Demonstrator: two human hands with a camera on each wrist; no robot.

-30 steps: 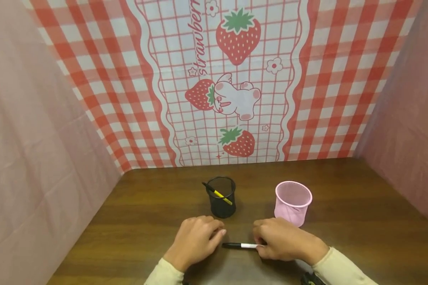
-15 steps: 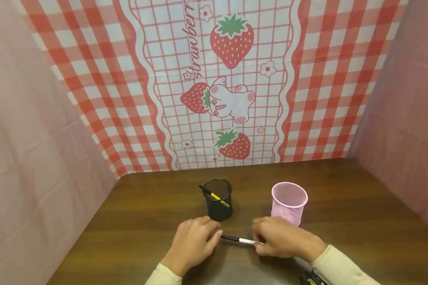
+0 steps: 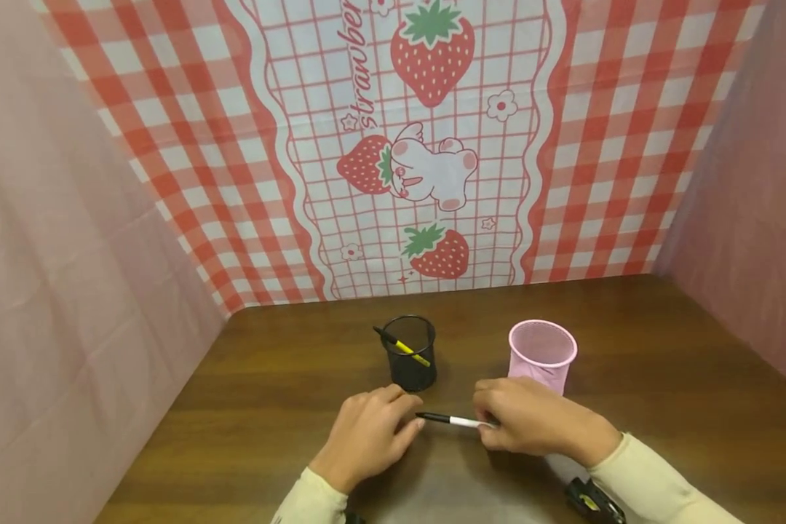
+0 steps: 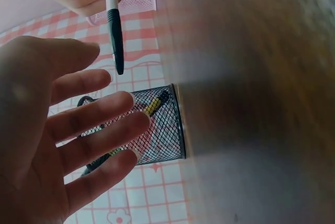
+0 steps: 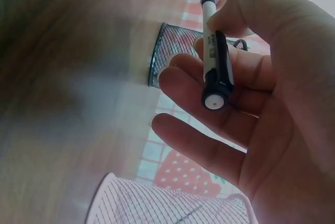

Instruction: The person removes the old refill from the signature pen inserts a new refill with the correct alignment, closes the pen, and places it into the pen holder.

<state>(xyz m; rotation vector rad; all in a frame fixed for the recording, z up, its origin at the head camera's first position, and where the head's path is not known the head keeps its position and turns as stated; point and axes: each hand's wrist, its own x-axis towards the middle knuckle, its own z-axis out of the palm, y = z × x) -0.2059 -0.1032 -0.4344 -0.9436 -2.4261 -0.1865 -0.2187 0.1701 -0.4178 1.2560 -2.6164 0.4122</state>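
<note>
My right hand (image 3: 530, 418) pinches a white pen (image 3: 461, 421) with a black front section between thumb and index finger. In the right wrist view the pen (image 5: 210, 51) shows its black clip and round end, while the other fingers are loosely bent. The pen lies nearly level, its dark tip towards my left hand (image 3: 373, 437). That hand's fingers are spread and relaxed and hold nothing; in the left wrist view the pen's black end (image 4: 116, 41) hangs near the thumb and index fingertip, seemingly apart from them. Behind stands a black mesh pen cup (image 3: 411, 375) with a yellow-and-black pen (image 3: 406, 349) leaning inside.
A pink mesh cup (image 3: 542, 356) stands just behind my right hand, partly hidden by it. The brown wooden table (image 3: 288, 371) ends at a red-and-white strawberry cloth (image 3: 393, 240). Pink cloth walls (image 3: 105, 291) close off both sides.
The pen has risen off the table in my right hand, its black end now close to my left fingertips. My left hand has barely moved. The camera view has shifted slightly.
</note>
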